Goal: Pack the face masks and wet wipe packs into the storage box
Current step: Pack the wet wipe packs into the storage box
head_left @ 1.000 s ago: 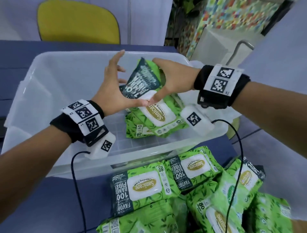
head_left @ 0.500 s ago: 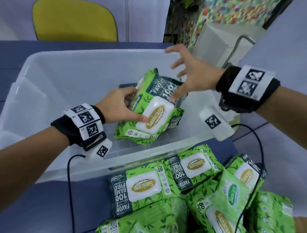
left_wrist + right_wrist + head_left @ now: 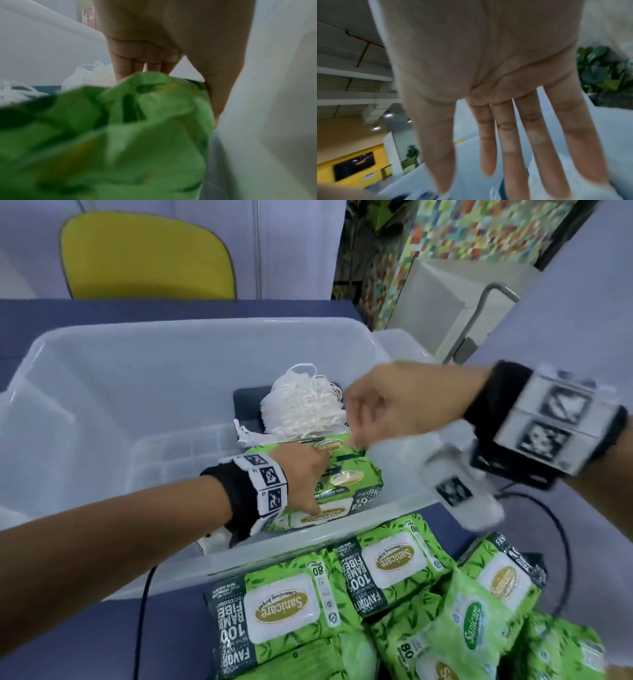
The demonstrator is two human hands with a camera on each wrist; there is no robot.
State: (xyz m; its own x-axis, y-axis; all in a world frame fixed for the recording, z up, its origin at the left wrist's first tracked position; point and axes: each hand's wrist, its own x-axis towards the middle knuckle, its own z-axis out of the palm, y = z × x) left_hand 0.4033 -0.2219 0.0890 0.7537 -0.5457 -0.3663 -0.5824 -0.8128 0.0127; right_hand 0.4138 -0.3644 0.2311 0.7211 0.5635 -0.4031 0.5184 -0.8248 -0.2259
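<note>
From my remote seat this reads as a large indoor hall, something like an office or exhibition space rather than a home. I see a blue table (image 3: 171, 313) with a yellow chair (image 3: 147, 258) pushed up to it, pale partition panels (image 3: 291, 244) behind, and a wall of small multicoloured tiles (image 3: 462, 231) beside leafy plants (image 3: 600, 70). The right wrist view shows a high exposed ceiling with pipes (image 3: 363, 54), recessed lights (image 3: 376, 127), a yellow wall (image 3: 373, 152) and a dark screen (image 3: 353, 165) mounted on it.
</note>
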